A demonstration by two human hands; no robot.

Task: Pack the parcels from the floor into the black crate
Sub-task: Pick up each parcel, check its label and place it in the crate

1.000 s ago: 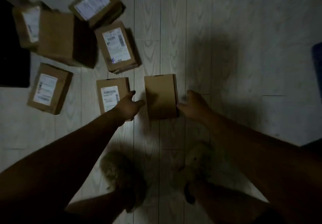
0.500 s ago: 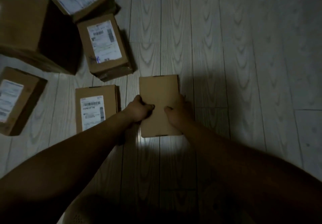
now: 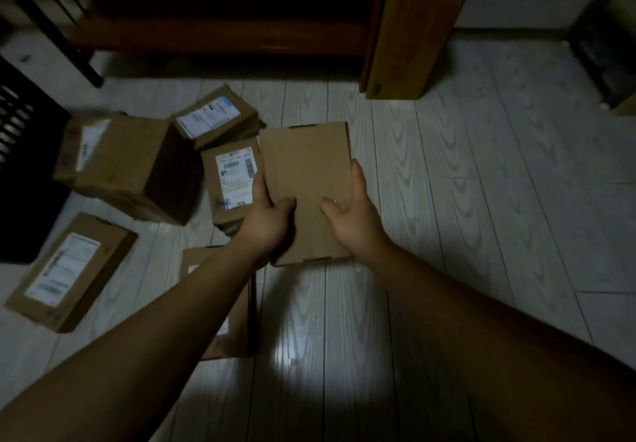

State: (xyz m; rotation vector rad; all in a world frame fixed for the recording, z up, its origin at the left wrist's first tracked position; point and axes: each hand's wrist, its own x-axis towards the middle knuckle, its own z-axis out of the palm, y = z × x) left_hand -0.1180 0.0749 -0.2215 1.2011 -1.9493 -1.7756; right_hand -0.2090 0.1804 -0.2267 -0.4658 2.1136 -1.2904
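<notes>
I hold a plain flat cardboard parcel [image 3: 306, 180] in the middle of the view, lifted off the floor. My left hand [image 3: 266, 223] grips its left edge with the thumb on top. My right hand [image 3: 354, 216] grips its right edge, thumb also on top. The black crate [image 3: 20, 152] stands at the far left edge, only partly in view. Several labelled parcels lie on the floor to the left: a large box [image 3: 127, 166], one behind it [image 3: 213, 118], one beside my left hand [image 3: 230, 180], one at the lower left [image 3: 69, 269], and one under my left forearm [image 3: 237, 321].
A tall cardboard box [image 3: 413, 28] stands upright at the back right. Dark wooden furniture [image 3: 213, 32] runs along the back. A dark object [image 3: 605, 49] sits at the far right. The pale wood-grain floor [image 3: 481, 200] spreads to the right.
Both hands closed on the plain parcel's edges and lifted it from the floor. My view rose, bringing the furniture, the tall box and the crate into sight.
</notes>
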